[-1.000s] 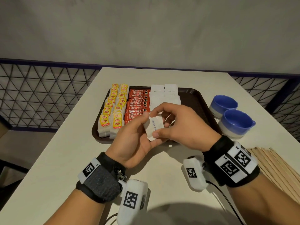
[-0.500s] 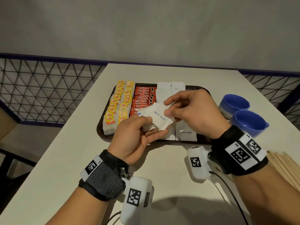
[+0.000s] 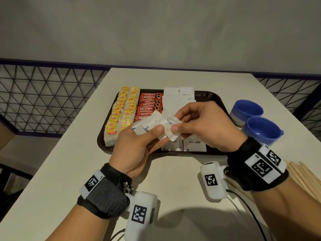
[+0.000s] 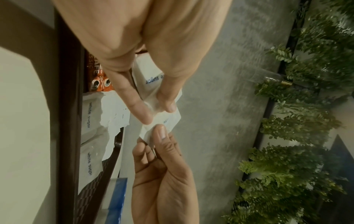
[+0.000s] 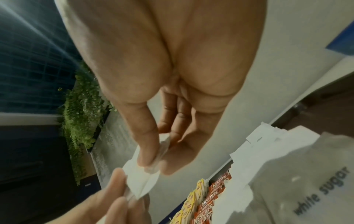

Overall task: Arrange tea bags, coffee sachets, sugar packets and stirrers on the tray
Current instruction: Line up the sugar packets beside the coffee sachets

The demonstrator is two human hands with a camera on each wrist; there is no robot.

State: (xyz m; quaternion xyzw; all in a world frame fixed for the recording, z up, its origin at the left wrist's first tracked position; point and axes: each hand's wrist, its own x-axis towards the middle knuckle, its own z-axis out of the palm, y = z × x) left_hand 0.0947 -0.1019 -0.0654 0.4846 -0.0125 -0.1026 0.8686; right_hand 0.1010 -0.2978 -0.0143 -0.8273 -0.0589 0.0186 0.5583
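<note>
A grey plaster wall (image 3: 156,28) fills the space ahead of me, with a black wire lattice railing (image 3: 48,98) running along its foot on both sides. From my wrists I see a hanging wall of green foliage (image 4: 298,136) off to one side. The cream-coloured bench (image 3: 52,162) stretches from me to that wall.

On the bench sits a dark brown tray (image 3: 212,99). In it, from left to right, lie two rows of yellow Lipton tea bags (image 3: 121,110), a column of red Nescafe coffee sachets (image 3: 150,103), and two columns of white sugar packets (image 3: 194,145). Just right of the tray stand two blue cups (image 3: 260,129), touching each other. Wooden stirrers (image 3: 305,178) lie in a bundle on the bench near my right forearm, off the tray.

Above the near part of the tray, my left hand (image 3: 137,146) grips a small fanned stack of loose sugar packets (image 3: 151,122) between thumb and fingers. My right hand (image 3: 205,126) pinches the top packet (image 3: 171,127) of that stack at its end, thumb against forefinger, the other fingers curled loosely behind.
</note>
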